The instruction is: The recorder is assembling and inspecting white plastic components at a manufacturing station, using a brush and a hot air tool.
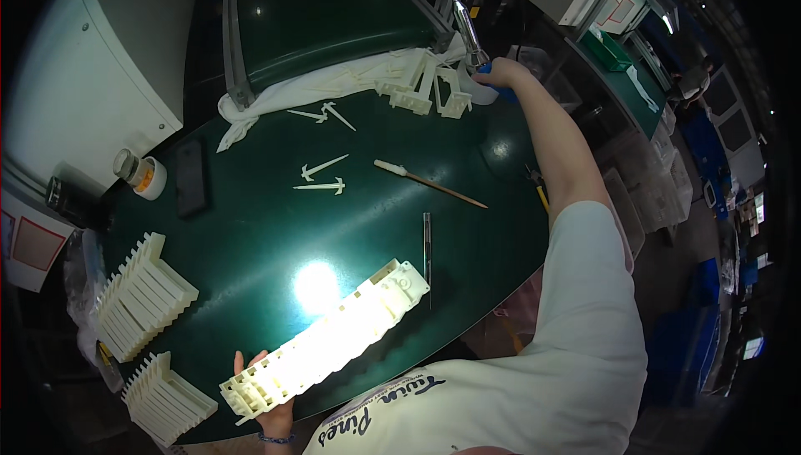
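My left hand (278,415) grips the lower left end of a long off-white plastic part (334,342), slanting up to the right above the table's near edge. Its row of small openings shows along the upper side, and glare washes out the middle. My right arm stretches to the far right, where my right hand (506,73) is closed on the blue handle of a silver tool with a pointed metal nose (469,33). The nose points up and away. Beside that hand lie off-white plastic frames (413,92) on a white cloth (275,94).
Two ribbed stacks of off-white parts (146,296) stand at the left. Thin branched plastic pieces (321,187), a wooden stick with a white tip (434,184) and a slim metal tool (427,246) lie mid-table. A dark flat object (191,178) and a jar (148,178) are far left.
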